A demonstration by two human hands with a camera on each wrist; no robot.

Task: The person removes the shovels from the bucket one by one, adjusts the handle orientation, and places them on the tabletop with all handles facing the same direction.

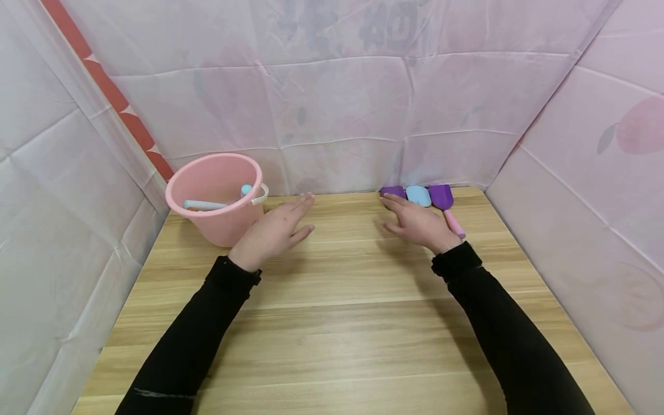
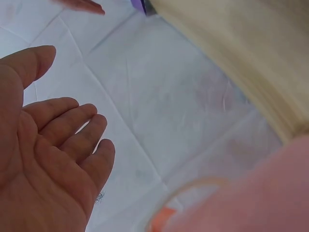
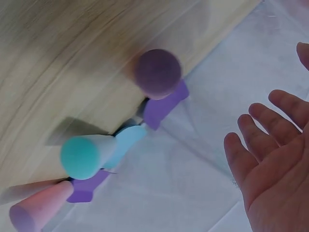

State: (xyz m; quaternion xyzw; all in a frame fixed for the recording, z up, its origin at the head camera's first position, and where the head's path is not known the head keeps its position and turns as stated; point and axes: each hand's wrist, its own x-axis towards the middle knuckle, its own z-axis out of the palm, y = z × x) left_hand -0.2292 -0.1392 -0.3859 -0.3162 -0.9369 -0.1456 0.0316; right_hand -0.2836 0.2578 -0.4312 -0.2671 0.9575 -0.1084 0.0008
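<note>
Wooden table (image 1: 332,323), one pink bucket (image 1: 215,199), three spatulas (image 1: 419,196), two hands' fingers (image 1: 301,203) loosely spread.

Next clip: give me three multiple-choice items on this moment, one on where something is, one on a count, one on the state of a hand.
1. Where is the pink bucket?
A. back left of the table
B. front right of the table
C. in the right hand

2. How many spatulas lie at the back wall by the right hand?
A. one
B. three
C. five

3. What is the left hand doing?
A. gripping the bucket's handle
B. holding a spatula
C. open, holding nothing

Answers:
1. A, the head view shows it at the far left corner, beside the left hand.
2. B, the right wrist view shows three: purple spatula, blue spatula and pink-handled spatula.
3. C, the left wrist view shows straight fingers and a bare palm.
</note>
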